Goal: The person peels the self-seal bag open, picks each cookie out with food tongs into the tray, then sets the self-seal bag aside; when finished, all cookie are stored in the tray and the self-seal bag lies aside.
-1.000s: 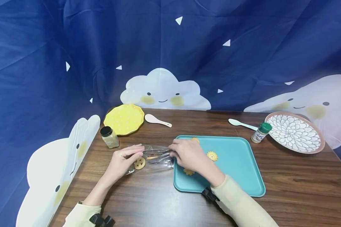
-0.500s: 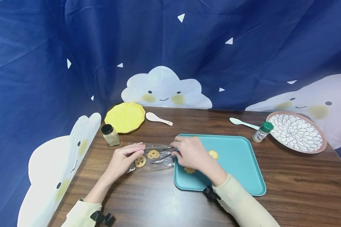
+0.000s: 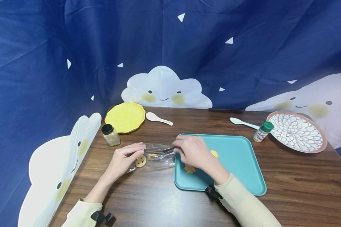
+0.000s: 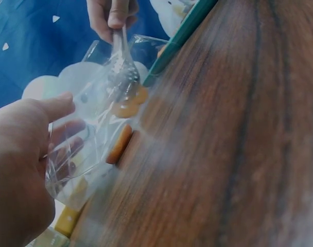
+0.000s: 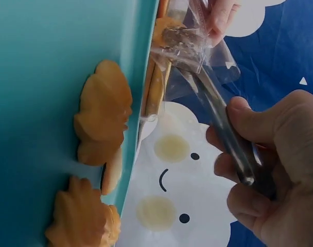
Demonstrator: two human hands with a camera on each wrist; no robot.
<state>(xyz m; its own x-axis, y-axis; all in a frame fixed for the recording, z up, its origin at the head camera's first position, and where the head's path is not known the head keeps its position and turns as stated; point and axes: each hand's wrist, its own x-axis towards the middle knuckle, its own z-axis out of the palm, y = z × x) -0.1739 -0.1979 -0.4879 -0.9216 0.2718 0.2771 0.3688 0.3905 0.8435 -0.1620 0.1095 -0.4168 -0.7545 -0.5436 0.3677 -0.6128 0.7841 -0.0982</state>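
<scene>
My right hand (image 3: 192, 150) grips metal tongs (image 5: 218, 105) by the handle, over the left edge of the teal tray (image 3: 236, 164). Their perforated ends reach into a clear plastic bag (image 3: 166, 164), right at a pretzel-shaped cookie (image 4: 125, 108). My left hand (image 3: 122, 162) holds the other side of the bag, with the thumb apart from the fingers, which show through the plastic. A round cookie (image 3: 140, 161) with cut-outs lies beside its thumb. Flower-shaped cookies (image 5: 105, 113) sit on the tray, partly hidden by my right arm in the head view.
Behind the left hand stand a black-lidded jar (image 3: 111, 135), a yellow plate (image 3: 125, 117) and a white spoon (image 3: 158, 118). To the tray's right are a green-capped shaker (image 3: 262, 131), a pale spoon (image 3: 243, 123) and a patterned plate (image 3: 296, 131).
The tongs' ends left the pretzel-shaped cookie in full view half a second ago and now overlap it again. My right hand has shifted slightly to the right; the left hand keeps its place.
</scene>
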